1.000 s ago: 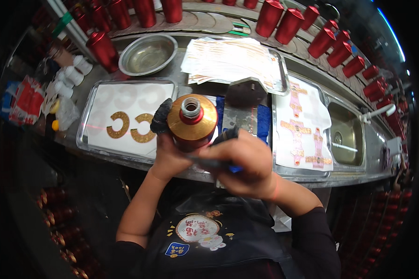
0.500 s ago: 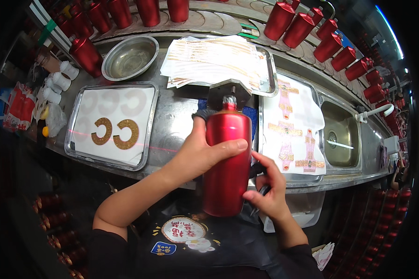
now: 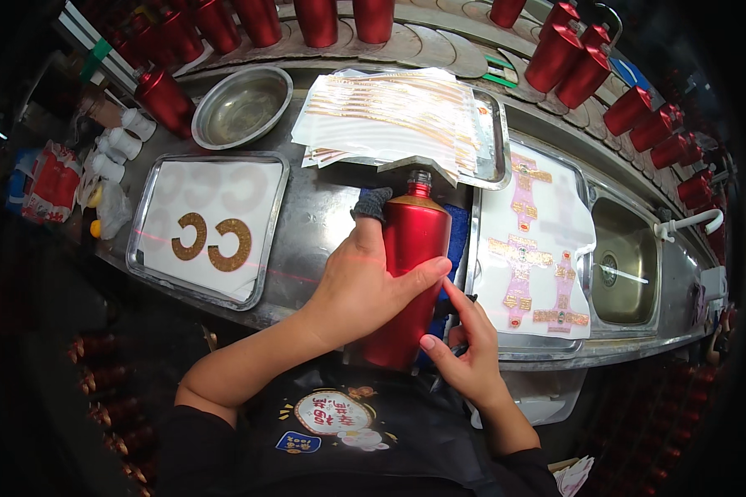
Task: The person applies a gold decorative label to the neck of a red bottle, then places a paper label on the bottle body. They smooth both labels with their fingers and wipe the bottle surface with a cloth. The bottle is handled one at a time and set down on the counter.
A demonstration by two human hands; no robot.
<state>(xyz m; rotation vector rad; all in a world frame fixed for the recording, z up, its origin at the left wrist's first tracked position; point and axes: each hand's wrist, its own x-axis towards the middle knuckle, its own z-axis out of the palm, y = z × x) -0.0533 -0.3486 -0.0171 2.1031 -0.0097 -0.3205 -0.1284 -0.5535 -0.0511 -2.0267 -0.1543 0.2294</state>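
Two gold C-shaped decals (image 3: 215,242) on a white-lined tray (image 3: 145,263), left; pink-and-gold label sheets (image 3: 532,248), right. Left hand (image 3: 360,286) wrapped around a red bottle (image 3: 406,273) held upright above the steel counter's (image 3: 323,207) front edge. Right hand (image 3: 464,352) loosely curled, forefinger touching the bottle; its contents unclear.

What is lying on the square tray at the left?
On the square tray lies a white sheet with two gold C-shaped stickers. The sheet covers the tray's floor, so anything beneath stays hidden.
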